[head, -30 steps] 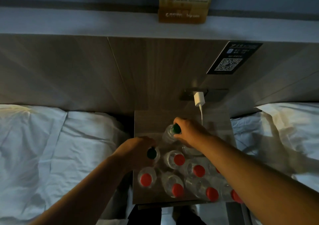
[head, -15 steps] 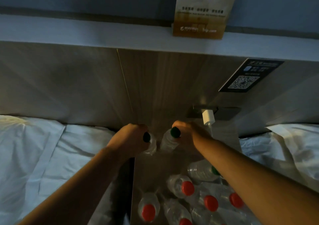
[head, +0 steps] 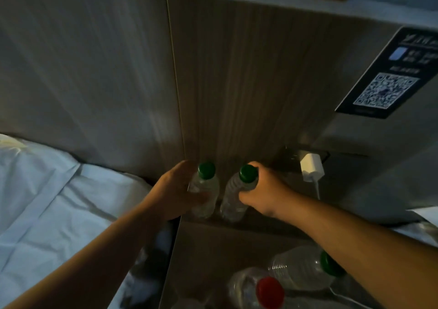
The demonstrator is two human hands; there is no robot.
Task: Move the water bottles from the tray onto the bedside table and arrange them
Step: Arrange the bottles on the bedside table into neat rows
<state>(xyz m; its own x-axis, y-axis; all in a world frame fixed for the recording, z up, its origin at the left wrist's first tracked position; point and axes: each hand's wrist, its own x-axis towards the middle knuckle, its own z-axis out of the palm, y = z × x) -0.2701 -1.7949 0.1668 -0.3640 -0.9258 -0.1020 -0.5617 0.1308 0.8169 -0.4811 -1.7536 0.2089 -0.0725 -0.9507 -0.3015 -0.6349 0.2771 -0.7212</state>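
1. The left hand (head: 175,190) has its grip clenched round the body of a green-capped bottle (head: 205,190).
2. The right hand (head: 263,190) is grasping a second green-capped bottle (head: 233,197) high up, just under the cap.
3. Both bottles stand nearly upright, side by side and just apart, at the back of the table (head: 256,223) against the wooden headboard (head: 237,83). Whether their bases rest fully cannot be told.
4. Judgement: starting the row at the back keeps the front free for the rest.
5. A lying green-capped bottle (head: 301,270) and a red-capped bottle (head: 256,289) remain on what appears to be the tray (head: 208,261).
6. Risk: the plugged-in charger (head: 311,167) is near the right hand.
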